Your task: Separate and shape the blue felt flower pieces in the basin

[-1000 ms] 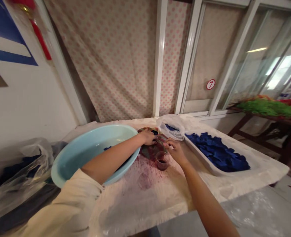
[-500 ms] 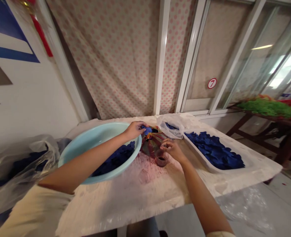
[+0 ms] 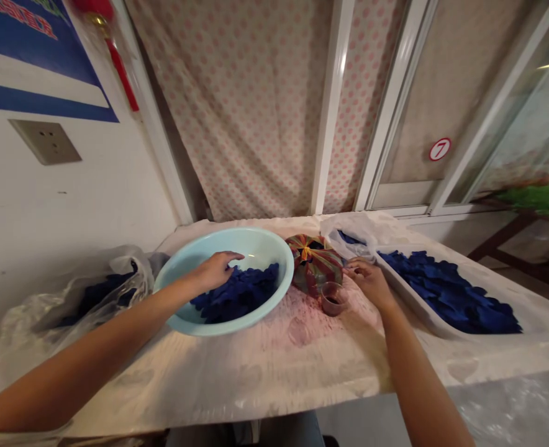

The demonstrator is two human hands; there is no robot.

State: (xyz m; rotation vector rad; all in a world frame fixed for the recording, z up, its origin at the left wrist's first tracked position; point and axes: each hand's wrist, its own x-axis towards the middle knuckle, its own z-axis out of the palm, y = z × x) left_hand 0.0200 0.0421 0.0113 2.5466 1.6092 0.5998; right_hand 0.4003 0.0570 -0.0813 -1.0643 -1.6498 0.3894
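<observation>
L hand is over the lt-blue basin, fingers partly spread, index out, nothing seen in it. R hand is half curled at the R of the striped bundle, fingertips close tog.; can't tell if they pinch anything. Cup w/ dark liquid sits nr side of bundle, btwn basin & R hand. Blue pieces heap in the basin; more blue pieces fill much of the white tray at R. Both lots look big, so work seems well short of finished, but can't tell which pile is done & which is left. Edges: basin wall rises round L hand, tray's L rim is just beside R hand, clear bag crowds the far side. Most room is over the nr part of the table; bundle-cup gap is tight.
</observation>
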